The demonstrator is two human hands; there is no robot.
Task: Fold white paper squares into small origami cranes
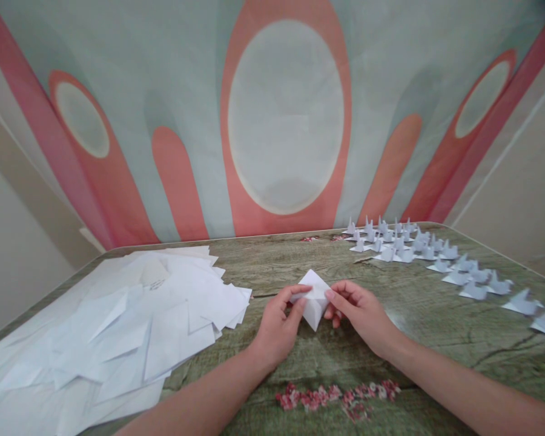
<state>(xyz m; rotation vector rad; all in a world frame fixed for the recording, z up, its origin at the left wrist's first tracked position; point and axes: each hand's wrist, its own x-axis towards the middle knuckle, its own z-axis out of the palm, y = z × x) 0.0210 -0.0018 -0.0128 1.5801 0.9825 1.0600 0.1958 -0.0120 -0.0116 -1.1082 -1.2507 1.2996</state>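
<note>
Near the worktop (436, 327) centre, the left hand (277, 327) and right hand (361, 312) pinch a folded white paper (314, 300) between closed fingers. Loose sheets (118, 327) lie left; finished paper cranes (427, 254) line the far right.

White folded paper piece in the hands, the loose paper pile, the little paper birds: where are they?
white folded paper piece (315, 289), head view, upper flap between both hands.
pile of loose white paper sheets (131, 321), head view, middle sheets.
row of small folded paper birds (409, 245), head view, far cluster.
</note>
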